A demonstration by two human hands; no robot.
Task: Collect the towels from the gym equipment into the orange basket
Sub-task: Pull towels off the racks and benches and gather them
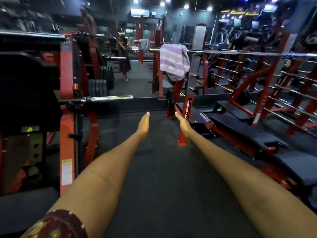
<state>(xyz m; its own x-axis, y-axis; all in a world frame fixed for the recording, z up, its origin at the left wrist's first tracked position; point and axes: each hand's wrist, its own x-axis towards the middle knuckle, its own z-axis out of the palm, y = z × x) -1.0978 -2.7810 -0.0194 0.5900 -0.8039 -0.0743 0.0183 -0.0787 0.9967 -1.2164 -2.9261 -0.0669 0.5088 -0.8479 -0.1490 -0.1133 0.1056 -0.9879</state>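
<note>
Two hands, left (143, 125), right (183, 125), fingers straight, empty; one towel (174, 61) draped on barbell (240, 53).

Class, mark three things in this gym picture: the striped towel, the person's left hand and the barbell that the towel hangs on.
striped towel (174, 61): head view, middle of the cloth.
left hand (143, 125): head view, middle of the hand.
barbell (228, 52): head view, bare steel shaft right of the towel.

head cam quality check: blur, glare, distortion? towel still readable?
Head view: strong wide-angle bend, so the barbell curves and the forearms look stretched. Motion blur smears the upper left and right edges. Ceiling lights bloom against a dim room. The purple striped towel over the bar is soft but readable; left hand and right hand are fairly sharp, both open.
</note>
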